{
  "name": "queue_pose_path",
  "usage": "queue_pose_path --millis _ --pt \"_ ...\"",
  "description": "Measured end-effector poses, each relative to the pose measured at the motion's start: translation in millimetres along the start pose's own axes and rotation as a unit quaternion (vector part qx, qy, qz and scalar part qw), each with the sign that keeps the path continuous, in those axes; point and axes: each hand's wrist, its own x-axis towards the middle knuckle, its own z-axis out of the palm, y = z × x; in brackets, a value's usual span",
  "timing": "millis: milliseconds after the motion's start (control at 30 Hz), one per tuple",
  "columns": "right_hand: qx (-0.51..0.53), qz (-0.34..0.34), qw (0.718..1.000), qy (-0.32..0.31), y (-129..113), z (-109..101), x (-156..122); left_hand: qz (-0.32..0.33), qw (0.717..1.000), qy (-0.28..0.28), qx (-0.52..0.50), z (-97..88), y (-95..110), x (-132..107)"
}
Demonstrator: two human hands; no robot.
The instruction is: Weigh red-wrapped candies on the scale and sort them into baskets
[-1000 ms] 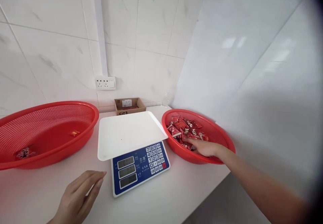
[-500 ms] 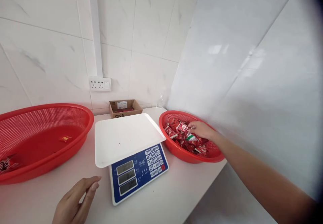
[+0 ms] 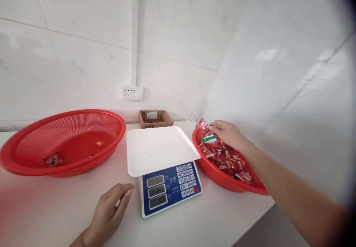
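Note:
My right hand [image 3: 226, 132] pinches a small red wrapped snack packet [image 3: 202, 124] by its edge, just above the near-left rim of the right red basket [image 3: 222, 180]. Below it the basket holds many similar red packets [image 3: 225, 161], and one with a green and white patch [image 3: 209, 139] lies near my fingers. My left hand [image 3: 112, 210] rests over the white table, left of the scale, its thumb and forefinger drawn together with nothing visible in them. The electronic scale [image 3: 171, 189] has a bare white pan [image 3: 161, 148] and a blue keypad panel.
A larger red basket [image 3: 66, 171] stands at the left with a dark red packet [image 3: 52, 160] and a small yellow-and-red piece [image 3: 99, 143] inside. Behind the scale are an open cardboard box [image 3: 168, 120] and a clear plastic bottle [image 3: 193, 114]. The wall carries a socket [image 3: 132, 93].
My right hand has lifted a red packet from the pile up to the basket's rim. The view has swung left, so everything sits further right. My left hand keeps its pinched shape.

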Motion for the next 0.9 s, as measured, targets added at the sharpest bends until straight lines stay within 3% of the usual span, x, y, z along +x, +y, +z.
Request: queue_pose_path --millis 67,200,300,400,533,633,700,800,900 --pt "0.003 -0.064 0.998 -0.013 -37 13 -8 -0.002 1.000 -0.007 -0.002 -0.6 1 -1" --pt "-0.117 -0.175 0.973 -0.094 -96 43 -25 -0.018 1.000 -0.019 -0.007 -1.5 3 -4" --pt "-0.176 -0.193 0.952 -0.160 -115 60 -25 -0.044 0.999 -0.024 -0.014 -1.6 3 -4" --pt "-0.193 -0.170 0.951 -0.170 -116 65 -17 -0.071 0.997 -0.024 -0.018 -1.1 1 -4" --pt "-0.193 -0.134 0.964 -0.129 -95 55 -7 -0.081 0.996 -0.014 -0.029 -0.2 -1 -3" --pt "-0.168 -0.100 0.977 -0.082 -63 38 -2 -0.084 0.996 -0.011 -0.033 0.3 -1 -3" --pt "-0.092 -0.063 0.991 -0.070 -34 25 2 -0.091 0.995 -0.008 -0.036 0.6 -3 -4" --pt "0.035 0.014 0.994 -0.103 16 8 8 -0.114 0.992 -0.013 -0.046 1.6 -9 -6" --pt "0.055 0.081 0.988 -0.123 69 2 8 -0.143 0.988 -0.026 -0.058 3.5 -16 -8"
